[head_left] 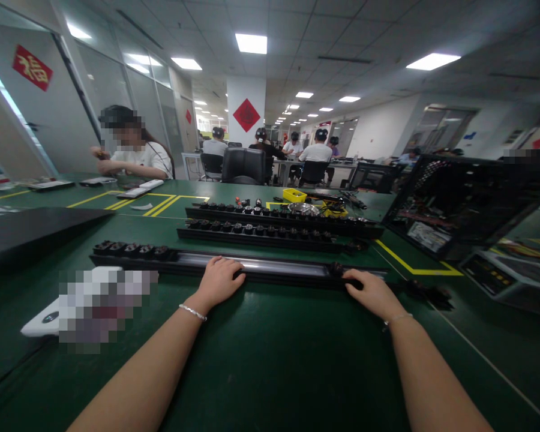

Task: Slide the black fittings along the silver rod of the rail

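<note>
A long black power strip housing (288, 277) lies across the green table in front of me, its open channel showing a shiny inside. Several black socket modules (132, 248) sit in a row at its left end. One more module (336, 268) is near the right end. My left hand (220, 279) is closed over the middle of the housing, fingers across the channel and thumb at the near side. Beside the right-hand module, my right hand (371, 291) grips the housing with curled fingers; its fingertips are partly hidden.
Behind it lie two more socket-filled strips (256, 233). A yellow tray (294, 195) and loose parts sit farther back. At the left is a white power bank (45, 318); at the right stand an open computer case (450, 210) and a grey metal box (513, 282). A person (139, 153) sits across the table.
</note>
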The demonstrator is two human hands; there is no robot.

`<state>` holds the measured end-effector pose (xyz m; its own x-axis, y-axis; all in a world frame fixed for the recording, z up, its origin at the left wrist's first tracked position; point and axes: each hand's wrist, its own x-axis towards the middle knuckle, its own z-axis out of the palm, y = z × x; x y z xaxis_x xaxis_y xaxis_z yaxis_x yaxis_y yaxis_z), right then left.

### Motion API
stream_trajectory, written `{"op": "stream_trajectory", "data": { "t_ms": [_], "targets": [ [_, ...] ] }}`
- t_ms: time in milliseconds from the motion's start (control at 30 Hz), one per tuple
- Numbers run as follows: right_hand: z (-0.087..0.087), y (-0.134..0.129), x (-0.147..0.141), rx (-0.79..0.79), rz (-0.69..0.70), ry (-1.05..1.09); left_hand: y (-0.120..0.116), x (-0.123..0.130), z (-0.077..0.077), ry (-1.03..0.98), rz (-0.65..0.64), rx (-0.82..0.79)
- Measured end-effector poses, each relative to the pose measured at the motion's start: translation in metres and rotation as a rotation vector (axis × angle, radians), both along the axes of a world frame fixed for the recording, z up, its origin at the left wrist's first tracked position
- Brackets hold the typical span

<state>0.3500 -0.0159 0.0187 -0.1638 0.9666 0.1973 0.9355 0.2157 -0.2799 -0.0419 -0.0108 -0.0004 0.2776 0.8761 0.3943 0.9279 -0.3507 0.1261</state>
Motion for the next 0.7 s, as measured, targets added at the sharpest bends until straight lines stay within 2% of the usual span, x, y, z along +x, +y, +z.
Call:
{"op": "stream_trajectory", "data": {
  "t_ms": [700],
  "targets": [
    [0.003,-0.0019,0.0024,-0.011,-0.032,0.015,-0.0003,-0.0005,0.0007,-0.001,0.001,-0.011]
  ]
}}
